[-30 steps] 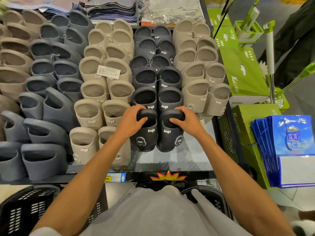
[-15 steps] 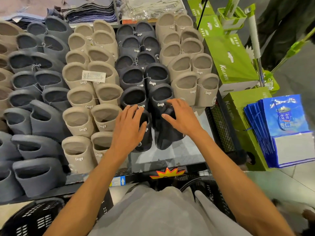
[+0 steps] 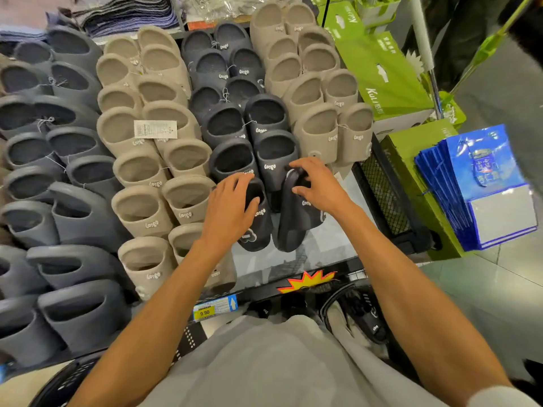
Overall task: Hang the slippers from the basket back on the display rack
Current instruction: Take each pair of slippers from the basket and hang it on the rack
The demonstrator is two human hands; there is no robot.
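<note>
The lowest pair of black slippers lies on the sloping display rack [image 3: 329, 248], at the bottom of the black column. My left hand [image 3: 227, 214] rests flat on the left black slipper [image 3: 255, 230], its fingers fairly straight and the thumb at the opening. The right black slipper [image 3: 293, 224] is tipped onto its side. My right hand [image 3: 321, 188] holds its upper end between curled fingers and thumb. Below the rack stands a black basket [image 3: 335, 301] with another black slipper [image 3: 371, 326] inside.
Columns of grey slippers [image 3: 58, 207], beige slippers [image 3: 141, 168] and black slippers [image 3: 232, 127] fill the rack. A yellow price label [image 3: 205, 312] sits on its front edge. Green boxes [image 3: 382, 77] and blue bags [image 3: 484, 183] stand to the right. A second black basket [image 3: 67, 383] is at lower left.
Both hands have let go of the slipper openings. The left hand now lies flat on its slipper. The right slipper has tipped onto its side under my right hand.
</note>
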